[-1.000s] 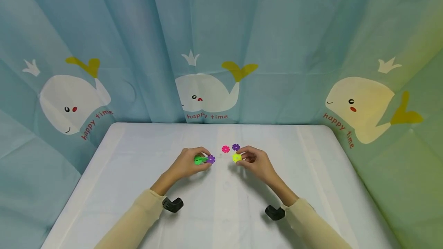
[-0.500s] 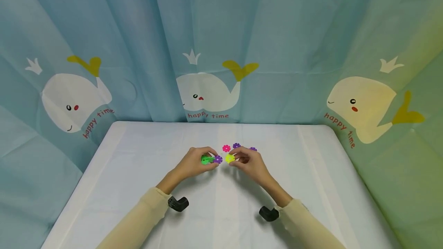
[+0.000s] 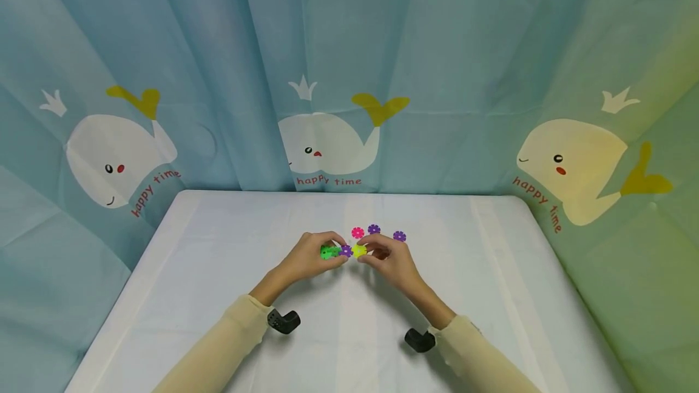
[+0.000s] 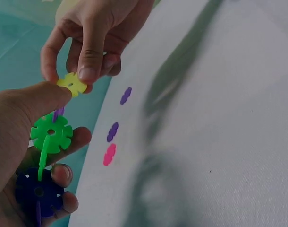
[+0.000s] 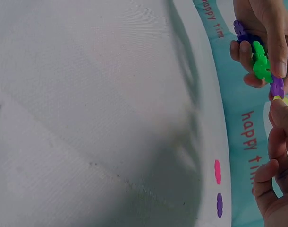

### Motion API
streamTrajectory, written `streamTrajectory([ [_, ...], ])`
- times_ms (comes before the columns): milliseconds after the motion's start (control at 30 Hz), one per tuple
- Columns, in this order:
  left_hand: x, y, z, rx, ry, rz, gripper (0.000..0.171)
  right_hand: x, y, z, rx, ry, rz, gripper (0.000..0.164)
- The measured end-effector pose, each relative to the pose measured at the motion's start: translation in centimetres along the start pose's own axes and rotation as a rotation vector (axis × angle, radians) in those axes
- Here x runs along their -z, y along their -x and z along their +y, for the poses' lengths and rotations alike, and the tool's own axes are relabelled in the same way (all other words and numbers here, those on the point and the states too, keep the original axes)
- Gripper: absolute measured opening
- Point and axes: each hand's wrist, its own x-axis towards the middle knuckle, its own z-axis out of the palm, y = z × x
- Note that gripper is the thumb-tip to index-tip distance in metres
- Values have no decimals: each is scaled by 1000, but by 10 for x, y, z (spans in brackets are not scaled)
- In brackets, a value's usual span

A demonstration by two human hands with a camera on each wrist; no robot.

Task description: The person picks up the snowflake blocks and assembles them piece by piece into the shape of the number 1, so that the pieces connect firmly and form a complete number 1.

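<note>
My left hand [image 3: 310, 255] pinches a purple notched plastic disc [image 3: 346, 250], the right end of a joined chain. Behind it in the chain come a green disc [image 4: 51, 133], another green piece [image 4: 43, 158] set edge-on, and a dark blue disc [image 4: 39, 191] lying against the curled fingers. With thumb and forefinger my right hand [image 3: 392, 259] pinches a yellow notched disc [image 3: 358, 251]. The yellow disc's edge is right at the purple disc's edge, between the two sets of fingertips. Both hands are held above the white table.
On the white table [image 3: 464, 296], just beyond the hands, lie a pink disc [image 3: 357, 233], a purple disc [image 3: 374, 229] and a second purple disc [image 3: 400, 236]. A blue curtain [image 3: 453, 77] with whale prints hangs behind the table's far edge.
Both hands have moved inward, bringing the yellow disc from apart up to the purple disc. The rightmost purple disc on the table, hidden earlier behind the right hand, now shows.
</note>
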Motion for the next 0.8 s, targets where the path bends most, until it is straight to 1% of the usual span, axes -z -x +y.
streamTrajectory([
  [200, -1, 1, -2, 2, 24, 2, 24, 1, 4, -1, -38, 9, -18, 28],
  [367, -2, 1, -1, 16, 39, -10, 24, -1, 5, 1, -18, 12, 0, 27],
  [467, -1, 1, -1, 41, 56, -35, 23, -1, 5, 2, -2, -5, 20, 26],
  [633, 2, -1, 0, 86, 88, -107, 23, -3, 4, 1, 4, -18, 40, 24],
  [700, 3, -1, 0, 92, 94, -126, 23, -3, 4, 0, 10, -16, 46, 24],
  [800, 5, -2, 1, 87, 100, -137, 23, -3, 3, -3, 22, -14, 56, 23],
])
